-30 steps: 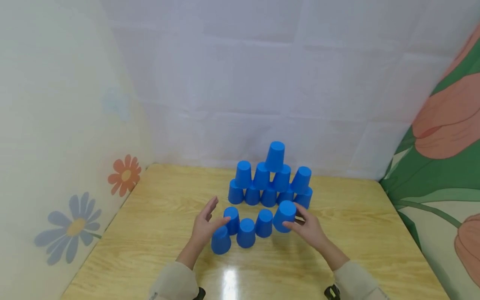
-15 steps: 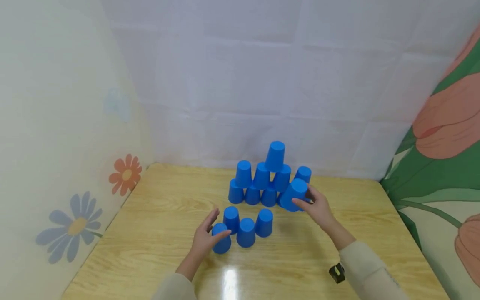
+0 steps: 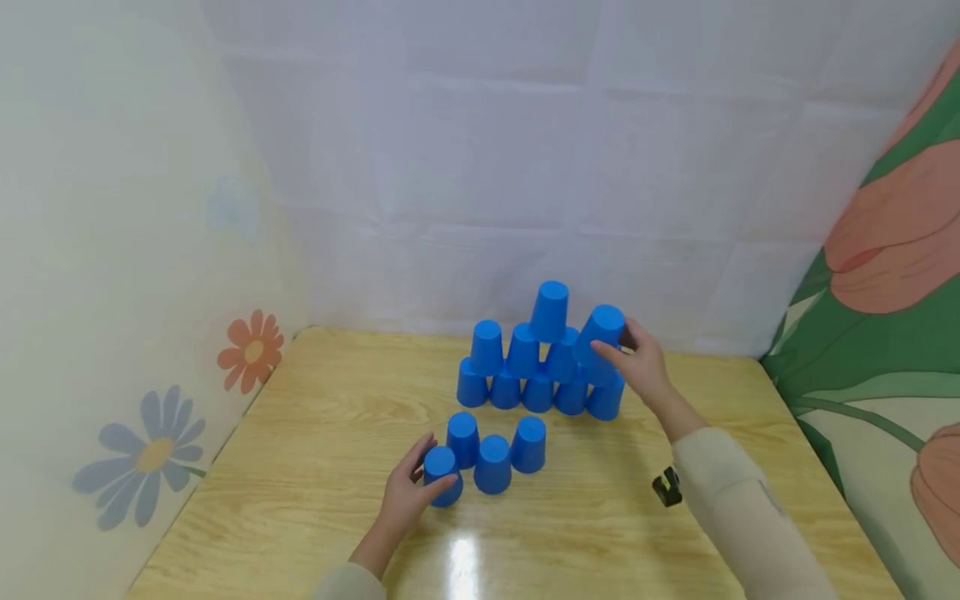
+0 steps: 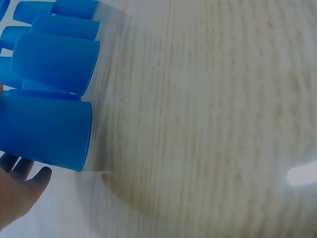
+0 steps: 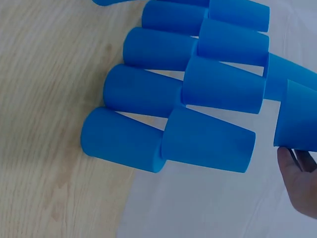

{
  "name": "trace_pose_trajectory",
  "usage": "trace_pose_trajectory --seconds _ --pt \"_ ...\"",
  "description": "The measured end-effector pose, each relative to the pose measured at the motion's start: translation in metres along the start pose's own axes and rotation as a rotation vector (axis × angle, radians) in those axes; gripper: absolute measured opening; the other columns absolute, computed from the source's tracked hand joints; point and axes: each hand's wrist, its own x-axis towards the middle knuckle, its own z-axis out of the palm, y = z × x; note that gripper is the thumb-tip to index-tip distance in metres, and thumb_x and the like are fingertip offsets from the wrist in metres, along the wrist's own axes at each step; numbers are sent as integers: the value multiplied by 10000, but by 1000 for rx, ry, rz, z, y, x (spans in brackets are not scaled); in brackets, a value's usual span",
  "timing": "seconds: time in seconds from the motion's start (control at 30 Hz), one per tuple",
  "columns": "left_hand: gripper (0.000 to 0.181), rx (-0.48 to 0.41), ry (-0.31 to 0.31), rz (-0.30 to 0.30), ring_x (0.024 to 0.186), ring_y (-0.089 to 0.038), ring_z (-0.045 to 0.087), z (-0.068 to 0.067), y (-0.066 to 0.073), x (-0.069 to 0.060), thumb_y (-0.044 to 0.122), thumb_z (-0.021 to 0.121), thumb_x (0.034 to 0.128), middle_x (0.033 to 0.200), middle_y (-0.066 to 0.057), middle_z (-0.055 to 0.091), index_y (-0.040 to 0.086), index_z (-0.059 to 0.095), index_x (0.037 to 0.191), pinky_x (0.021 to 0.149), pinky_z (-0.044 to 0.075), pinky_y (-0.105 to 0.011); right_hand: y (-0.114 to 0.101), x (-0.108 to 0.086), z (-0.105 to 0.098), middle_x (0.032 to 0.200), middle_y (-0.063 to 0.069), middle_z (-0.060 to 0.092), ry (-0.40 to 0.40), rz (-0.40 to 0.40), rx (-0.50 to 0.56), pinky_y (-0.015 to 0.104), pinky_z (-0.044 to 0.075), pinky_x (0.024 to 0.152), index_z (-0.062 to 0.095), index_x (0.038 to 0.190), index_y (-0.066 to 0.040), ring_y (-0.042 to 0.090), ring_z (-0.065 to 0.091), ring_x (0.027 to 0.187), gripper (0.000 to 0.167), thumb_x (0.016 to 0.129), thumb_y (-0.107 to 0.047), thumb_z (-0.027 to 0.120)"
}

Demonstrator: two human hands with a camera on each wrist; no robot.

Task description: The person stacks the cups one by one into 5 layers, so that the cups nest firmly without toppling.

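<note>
My right hand (image 3: 645,367) grips an upside-down blue cup (image 3: 603,323), raised at the right end of the stack; the same blue cup (image 5: 299,119) is apart from the second-row cups in the right wrist view. It partly hides the row's last cup (image 5: 208,141) in the head view. On the second row stands a single top cup (image 3: 551,312). My left hand (image 3: 405,496) is around the front-left blue cup (image 3: 442,471), thumb before it and fingers behind its left side; firm contact cannot be made out. That cup (image 4: 44,131) stands on the table.
Beside the left hand's cup stand three more upside-down blue cups, including a middle one (image 3: 492,467) and a right one (image 3: 528,446). Behind them is the stack's bottom row (image 3: 505,392). A white cloth (image 3: 480,167) hangs behind the wooden table (image 3: 322,433).
My right hand has carried its cup from beside the front cups up and back to the stack's right end. My left hand has lowered slightly around the front-left cup.
</note>
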Motion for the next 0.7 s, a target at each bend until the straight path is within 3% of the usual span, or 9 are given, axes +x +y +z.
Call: trace_pose_trajectory --seconds 0.3,0.53,0.57,0.7 --pt "652 14 -1 -1 1163 -371 331 -2 -1 -2 155 685 738 1286 -186 377 26 365 1291 911 310 -485 -2 19 3 1217 144 450 25 106 -46 449 344 899 386 1266 -62 304 404 1111 602 796 -379 589" --pt "607 8 8 -9 1147 -381 350 -2 -6 -1 147 686 736 1263 -191 402 10 406 1257 889 334 -493 1 28 7 1216 178 443 52 145 -35 460 352 890 383 1265 -38 325 409 1104 612 798 -374 590" --pt "602 6 9 -11 1145 -375 356 -2 -7 -1 148 690 731 1257 -186 412 11 416 1250 888 337 -489 15 34 8 1215 161 448 64 140 -39 470 364 873 389 1270 -66 311 417 1100 625 784 -398 598" --pt "593 -17 -5 -21 1148 -360 360 -2 -10 0 191 693 729 1246 -160 433 29 437 1239 897 330 -486 13 38 7 1227 175 432 66 160 -48 484 364 866 371 1288 -72 328 411 1103 637 784 -382 605"
